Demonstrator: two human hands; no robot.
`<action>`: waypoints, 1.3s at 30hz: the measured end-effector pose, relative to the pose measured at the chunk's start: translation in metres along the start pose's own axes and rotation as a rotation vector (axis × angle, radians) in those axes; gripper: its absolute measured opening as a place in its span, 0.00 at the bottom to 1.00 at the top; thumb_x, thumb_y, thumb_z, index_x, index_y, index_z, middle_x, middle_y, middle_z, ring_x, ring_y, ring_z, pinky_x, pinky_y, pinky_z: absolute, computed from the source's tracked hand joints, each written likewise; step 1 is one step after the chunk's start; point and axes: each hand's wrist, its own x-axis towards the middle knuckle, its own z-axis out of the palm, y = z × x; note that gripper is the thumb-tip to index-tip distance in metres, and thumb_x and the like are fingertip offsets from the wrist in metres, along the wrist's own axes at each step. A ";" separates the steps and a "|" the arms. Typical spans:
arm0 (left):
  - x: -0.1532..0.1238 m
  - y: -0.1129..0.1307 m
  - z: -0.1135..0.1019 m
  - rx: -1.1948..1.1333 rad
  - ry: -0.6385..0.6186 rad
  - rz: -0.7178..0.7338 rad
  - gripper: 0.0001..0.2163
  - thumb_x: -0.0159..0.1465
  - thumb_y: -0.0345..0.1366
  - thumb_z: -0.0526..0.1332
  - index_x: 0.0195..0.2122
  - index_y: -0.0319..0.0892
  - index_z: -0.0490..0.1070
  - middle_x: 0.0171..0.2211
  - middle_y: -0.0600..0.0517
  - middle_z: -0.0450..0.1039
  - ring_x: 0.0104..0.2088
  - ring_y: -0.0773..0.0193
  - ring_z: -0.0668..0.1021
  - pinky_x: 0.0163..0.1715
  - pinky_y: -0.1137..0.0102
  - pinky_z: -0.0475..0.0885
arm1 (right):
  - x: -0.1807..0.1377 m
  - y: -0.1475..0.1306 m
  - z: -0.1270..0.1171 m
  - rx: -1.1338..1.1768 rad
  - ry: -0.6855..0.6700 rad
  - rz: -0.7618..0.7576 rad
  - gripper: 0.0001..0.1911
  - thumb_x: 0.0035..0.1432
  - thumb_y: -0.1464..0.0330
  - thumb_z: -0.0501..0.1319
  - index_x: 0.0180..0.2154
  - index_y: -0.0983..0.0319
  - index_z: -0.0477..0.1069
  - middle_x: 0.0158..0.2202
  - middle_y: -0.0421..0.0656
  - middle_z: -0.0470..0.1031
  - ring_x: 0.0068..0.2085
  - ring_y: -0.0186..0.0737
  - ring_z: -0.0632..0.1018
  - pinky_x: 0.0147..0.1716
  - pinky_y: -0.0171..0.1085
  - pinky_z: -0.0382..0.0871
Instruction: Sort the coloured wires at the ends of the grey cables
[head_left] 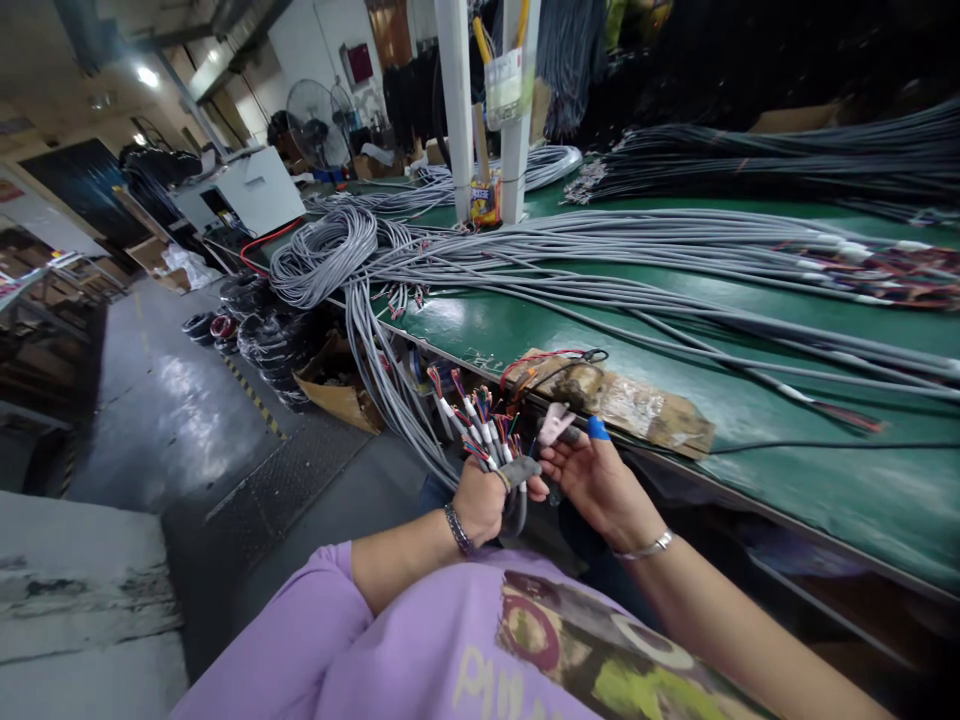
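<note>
My left hand (pixel 480 500) is closed around a bunch of grey cables (pixel 469 425) whose stripped ends fan out into coloured wires with white sleeves. Its finger is wrapped in grey tape. My right hand (pixel 596 475) sits just to the right, palm up, fingers curled, pinching at the cable ends near the left thumb. Taped fingertips show on it, one blue (pixel 598 428) and one pale. The gripped cables hang over the edge of the green workbench (pixel 750 400).
Long grey cable bundles (pixel 637 270) lie across the workbench and a coil (pixel 322 255) sits at its left end. A taped cardboard piece (pixel 637 400) lies on the bench edge. White posts (pixel 456 100), a fan (pixel 311 120), a white machine (pixel 247 190) and black coils on the floor (pixel 262 335) stand beyond.
</note>
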 end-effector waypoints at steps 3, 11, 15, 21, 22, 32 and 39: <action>0.000 -0.003 -0.007 0.025 0.000 -0.003 0.17 0.46 0.46 0.71 0.27 0.35 0.77 0.22 0.46 0.77 0.25 0.61 0.79 0.23 0.73 0.66 | -0.004 -0.006 -0.010 -0.186 -0.014 -0.068 0.25 0.48 0.42 0.62 0.30 0.58 0.76 0.31 0.45 0.78 0.31 0.40 0.76 0.34 0.39 0.73; -0.001 -0.010 -0.015 0.192 -0.049 0.015 0.17 0.50 0.49 0.68 0.28 0.37 0.77 0.25 0.47 0.77 0.27 0.62 0.77 0.20 0.75 0.61 | -0.035 -0.037 -0.003 -0.897 -0.330 -0.180 0.21 0.51 0.49 0.64 0.34 0.60 0.78 0.35 0.45 0.80 0.38 0.46 0.78 0.42 0.41 0.71; -0.005 -0.014 -0.013 0.278 -0.154 0.056 0.20 0.45 0.52 0.71 0.25 0.37 0.76 0.23 0.50 0.75 0.26 0.64 0.74 0.24 0.72 0.66 | -0.042 -0.021 0.009 -0.849 -0.230 -0.199 0.21 0.48 0.50 0.66 0.34 0.61 0.76 0.29 0.44 0.78 0.30 0.43 0.77 0.31 0.39 0.73; -0.014 -0.013 -0.016 0.355 -0.260 -0.032 0.22 0.43 0.52 0.72 0.27 0.36 0.76 0.23 0.50 0.74 0.25 0.65 0.74 0.27 0.71 0.69 | -0.043 -0.010 0.008 -0.772 -0.118 -0.234 0.20 0.47 0.50 0.67 0.30 0.60 0.72 0.26 0.42 0.76 0.29 0.41 0.75 0.31 0.39 0.71; -0.015 -0.011 -0.016 0.355 -0.266 -0.044 0.23 0.45 0.53 0.71 0.27 0.36 0.76 0.23 0.49 0.74 0.24 0.65 0.74 0.26 0.71 0.69 | -0.043 -0.012 0.007 -0.758 -0.132 -0.222 0.20 0.47 0.50 0.67 0.30 0.60 0.72 0.26 0.42 0.75 0.28 0.41 0.74 0.31 0.38 0.70; -0.017 0.004 -0.014 0.422 -0.316 0.050 0.25 0.53 0.55 0.65 0.13 0.40 0.64 0.12 0.54 0.63 0.15 0.72 0.66 0.20 0.73 0.63 | -0.042 -0.012 -0.003 -0.763 -0.096 -0.142 0.24 0.42 0.47 0.68 0.28 0.62 0.74 0.23 0.40 0.73 0.24 0.35 0.69 0.25 0.35 0.64; -0.017 0.007 -0.014 0.397 -0.314 -0.008 0.23 0.50 0.54 0.67 0.15 0.38 0.66 0.13 0.53 0.66 0.15 0.70 0.68 0.21 0.73 0.66 | -0.048 -0.023 0.007 -0.879 -0.149 -0.226 0.24 0.42 0.47 0.68 0.29 0.61 0.74 0.28 0.44 0.78 0.31 0.42 0.75 0.33 0.39 0.69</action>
